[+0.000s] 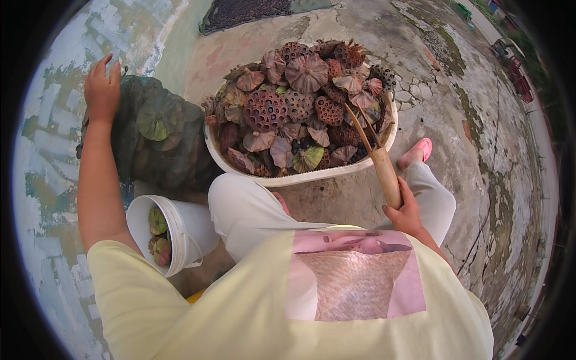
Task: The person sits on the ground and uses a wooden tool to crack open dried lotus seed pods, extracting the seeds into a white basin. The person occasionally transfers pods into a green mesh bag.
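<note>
My left hand point(103, 90) is raised at the left, beside a dark net sack point(189, 144) of lotus seed pods, its fingers apart and nothing seen in them. In my right hand point(406, 211) is the bamboo handle of a two-pronged tool point(386, 175). Its prongs slant up over the right part of a white oval tub point(288, 181). Dried brown lotus seed pods point(265, 110) are heaped in the tub, some with their holes upward, others stem side up. One greenish pod point(308, 159) lies near the front rim, with dark loose seeds close by.
A white bucket point(193, 229) with green pods point(159, 250) leans at my left, mouth toward the wall. A painted, peeling wall point(49, 180) borders the left side. Dark material lies spread on a mesh sheet point(252, 12) beyond the tub. Cracked concrete point(472, 180) extends at right.
</note>
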{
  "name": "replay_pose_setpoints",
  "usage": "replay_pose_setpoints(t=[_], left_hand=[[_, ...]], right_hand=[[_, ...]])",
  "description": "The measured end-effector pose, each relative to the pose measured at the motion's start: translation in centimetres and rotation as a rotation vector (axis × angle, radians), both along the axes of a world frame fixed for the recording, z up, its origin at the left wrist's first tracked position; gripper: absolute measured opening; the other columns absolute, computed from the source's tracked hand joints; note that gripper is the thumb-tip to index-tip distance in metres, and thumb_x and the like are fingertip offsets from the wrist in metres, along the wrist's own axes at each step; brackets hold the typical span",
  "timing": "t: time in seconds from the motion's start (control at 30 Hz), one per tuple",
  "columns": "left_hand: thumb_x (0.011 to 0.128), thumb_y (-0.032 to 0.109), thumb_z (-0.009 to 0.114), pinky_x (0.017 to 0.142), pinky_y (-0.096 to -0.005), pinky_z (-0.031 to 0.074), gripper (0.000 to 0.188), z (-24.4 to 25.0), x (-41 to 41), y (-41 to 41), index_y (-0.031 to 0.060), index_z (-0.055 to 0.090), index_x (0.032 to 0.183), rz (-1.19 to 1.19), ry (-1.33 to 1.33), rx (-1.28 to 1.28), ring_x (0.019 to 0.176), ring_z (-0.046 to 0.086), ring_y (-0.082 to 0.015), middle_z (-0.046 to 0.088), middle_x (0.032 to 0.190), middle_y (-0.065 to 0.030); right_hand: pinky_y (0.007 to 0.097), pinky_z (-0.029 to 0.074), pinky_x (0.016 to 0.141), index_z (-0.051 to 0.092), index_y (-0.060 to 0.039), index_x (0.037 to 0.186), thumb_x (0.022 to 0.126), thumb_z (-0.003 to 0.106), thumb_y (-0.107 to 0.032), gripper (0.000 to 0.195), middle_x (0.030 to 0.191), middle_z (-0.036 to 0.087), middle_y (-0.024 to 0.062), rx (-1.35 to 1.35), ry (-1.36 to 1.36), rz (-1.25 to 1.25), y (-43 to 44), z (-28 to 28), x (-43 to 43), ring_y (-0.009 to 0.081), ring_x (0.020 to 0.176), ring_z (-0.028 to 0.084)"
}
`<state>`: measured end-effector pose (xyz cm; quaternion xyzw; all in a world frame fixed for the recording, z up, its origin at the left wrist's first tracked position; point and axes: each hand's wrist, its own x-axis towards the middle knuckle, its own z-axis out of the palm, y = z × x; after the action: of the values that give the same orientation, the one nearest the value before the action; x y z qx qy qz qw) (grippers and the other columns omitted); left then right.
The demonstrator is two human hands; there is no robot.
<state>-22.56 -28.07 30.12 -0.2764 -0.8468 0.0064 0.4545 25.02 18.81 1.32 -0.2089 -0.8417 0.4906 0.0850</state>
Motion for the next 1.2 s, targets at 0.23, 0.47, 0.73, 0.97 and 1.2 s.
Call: replay_pose_setpoints(t=[0.23, 0.47, 0.73, 0.97, 1.2], left_hand=[[0.083, 0.021, 0.063, 0.073, -0.0358, 0.051, 0.023, -21.2, 20.5, 20.3, 0.0062, 0.066, 0.100, -0.430, -0.995, 0.172, 0.081, 0.065, -0.0278, 0.066, 0.093, -0.0120], [0.075, 0.029, 0.072, 0.098, -0.0439, 0.037, 0.057, -24.4, 19.6, 22.6, 0.0059, 0.050, 0.123, -0.094, -0.684, 0.331, 0.116, 0.045, -0.0359, 0.050, 0.120, -0.0165], [0.068, 0.049, 0.077, 0.105, -0.0629, 0.024, 0.097, -23.0, 15.3, 22.6, 0.0249, 0.024, 0.145, 0.218, -0.748, -0.133, 0.138, 0.014, -0.0441, 0.018, 0.151, -0.0115], [0.071, 0.042, 0.077, 0.099, -0.0605, 0.035, 0.087, -22.4, 13.8, 25.0, 0.0254, 0.031, 0.143, 0.333, -0.874, -0.275, 0.135, 0.021, -0.0467, 0.023, 0.150, -0.0095], [0.073, 0.039, 0.074, 0.098, -0.0498, 0.040, 0.080, -20.9, 14.2, 23.1, 0.0160, 0.037, 0.140, -0.141, -0.798, 0.268, 0.124, 0.042, -0.0328, 0.038, 0.139, -0.0114]], right_hand=[[0.0341, 0.038, 0.100, 0.032, -0.0010, 0.141, 0.068, 0.071, -0.004, 0.083, 0.128, 0.047, 0.0166, -0.080, 0.103, 0.017, 0.2, -0.7, -0.9, 0.0277, 0.118, 0.048], [0.0335, 0.036, 0.101, 0.031, -0.0002, 0.141, 0.067, 0.071, -0.004, 0.084, 0.128, 0.048, 0.0157, -0.143, 0.079, -0.013, 1.1, -0.5, 0.9, 0.0252, 0.120, 0.046], [0.0273, 0.047, 0.070, 0.033, -0.0047, 0.142, 0.068, 0.069, -0.003, 0.083, 0.110, 0.054, 0.0087, -0.551, -0.072, -0.180, 1.3, 0.4, -1.8, 0.0155, 0.085, 0.055], [0.0259, 0.043, 0.057, 0.033, -0.0077, 0.143, 0.069, 0.070, -0.004, 0.083, 0.104, 0.054, 0.0067, -0.474, -0.007, -0.176, 1.6, -0.7, -1.2, 0.0120, 0.073, 0.052], [0.0264, 0.045, 0.071, 0.032, -0.0061, 0.143, 0.068, 0.071, -0.005, 0.085, 0.116, 0.052, 0.0070, -0.587, -0.062, -0.059, 1.2, 0.2, -1.4, 0.0141, 0.088, 0.052]])
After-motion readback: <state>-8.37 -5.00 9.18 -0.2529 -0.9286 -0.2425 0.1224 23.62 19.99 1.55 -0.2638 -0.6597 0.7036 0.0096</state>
